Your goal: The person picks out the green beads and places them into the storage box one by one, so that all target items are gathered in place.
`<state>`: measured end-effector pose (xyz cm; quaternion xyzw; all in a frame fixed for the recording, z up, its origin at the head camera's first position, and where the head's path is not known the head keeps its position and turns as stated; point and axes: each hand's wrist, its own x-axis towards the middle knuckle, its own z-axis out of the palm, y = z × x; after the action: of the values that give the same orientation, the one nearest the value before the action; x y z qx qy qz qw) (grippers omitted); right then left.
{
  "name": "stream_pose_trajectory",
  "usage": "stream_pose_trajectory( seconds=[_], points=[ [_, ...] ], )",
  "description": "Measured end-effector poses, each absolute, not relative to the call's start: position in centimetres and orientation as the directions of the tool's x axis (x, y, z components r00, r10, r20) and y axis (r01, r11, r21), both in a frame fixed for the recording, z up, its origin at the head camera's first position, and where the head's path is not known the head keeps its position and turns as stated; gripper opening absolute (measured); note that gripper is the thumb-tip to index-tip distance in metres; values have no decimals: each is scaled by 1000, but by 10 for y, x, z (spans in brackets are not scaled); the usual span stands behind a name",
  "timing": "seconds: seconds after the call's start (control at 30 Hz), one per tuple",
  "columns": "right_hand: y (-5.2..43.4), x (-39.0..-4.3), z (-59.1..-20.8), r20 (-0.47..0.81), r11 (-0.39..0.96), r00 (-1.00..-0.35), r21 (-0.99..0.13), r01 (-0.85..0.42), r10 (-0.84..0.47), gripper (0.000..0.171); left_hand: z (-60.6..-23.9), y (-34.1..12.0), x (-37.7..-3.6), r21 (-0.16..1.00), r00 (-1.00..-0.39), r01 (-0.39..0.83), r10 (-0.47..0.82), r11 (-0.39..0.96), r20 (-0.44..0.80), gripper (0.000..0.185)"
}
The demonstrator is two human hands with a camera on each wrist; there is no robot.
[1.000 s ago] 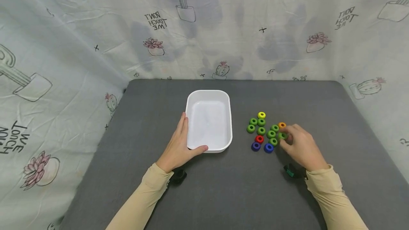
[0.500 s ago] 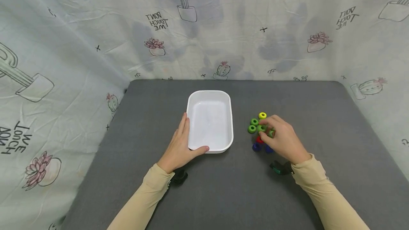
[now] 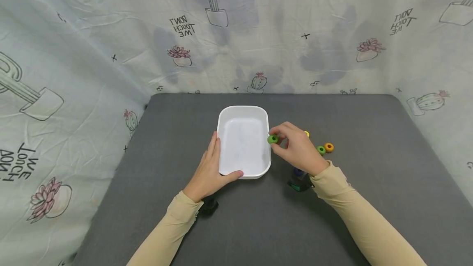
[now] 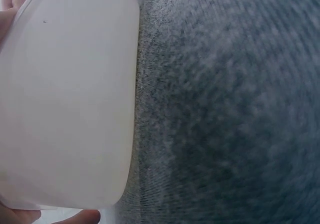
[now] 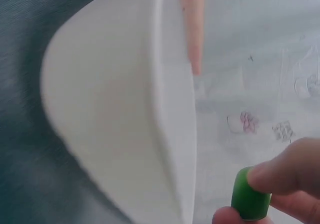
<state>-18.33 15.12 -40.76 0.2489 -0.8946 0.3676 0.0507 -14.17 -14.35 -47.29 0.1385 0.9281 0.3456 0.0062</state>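
Step in hand, by look of it: carrying ring to tray.

R hand (image 3: 297,149) grip pinched on green ring (image 3: 273,138), fingertips clamped round it, ring at right rim of white tray (image 3: 263,112), above surface (image 3: 369,184).

L hand (image 3: 207,171) flat vs tray's left side, fingers straight, thumb at near rim, steadying.

Other rings w/ orange ring (image 3: 328,147) lie right of R hand.

Next prob: shift ring over tray interior, then release.

**Around the grey table**

A grey table (image 3: 369,167) fills the middle. Pale cloth printed with cactus pots (image 3: 74,73) hangs from nine o'clock round to three. At three o'clock lie a green ring (image 3: 321,150), an orange ring (image 3: 329,147) and a yellow ring (image 3: 306,134).
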Motion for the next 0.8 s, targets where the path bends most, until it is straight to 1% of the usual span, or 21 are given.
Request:
stream_pose_trajectory(
  seconds=[0.17, 0.47, 0.6, 0.8],
  points=[
    [133, -195, -399, 260, 590, -858, -636, -498, -443, 26, -474, -143, -142, 643, -964, 239, 255, 727, 70, 128],
    [105, -222, -396, 215, 587, -855, -647, -486, -472, 25, -475, -144, -143, 649, -962, 243, 264, 721, 66, 127],
    [91, -236, -399, 202, 587, -863, -660, -469, -462, 23, -475, -144, -143, 649, -963, 239, 261, 722, 64, 127],
    [72, -257, -406, 140, 613, -882, -670, -419, -450, 24, -474, -143, -142, 649, -962, 242, 265, 722, 64, 127]
  ],
)
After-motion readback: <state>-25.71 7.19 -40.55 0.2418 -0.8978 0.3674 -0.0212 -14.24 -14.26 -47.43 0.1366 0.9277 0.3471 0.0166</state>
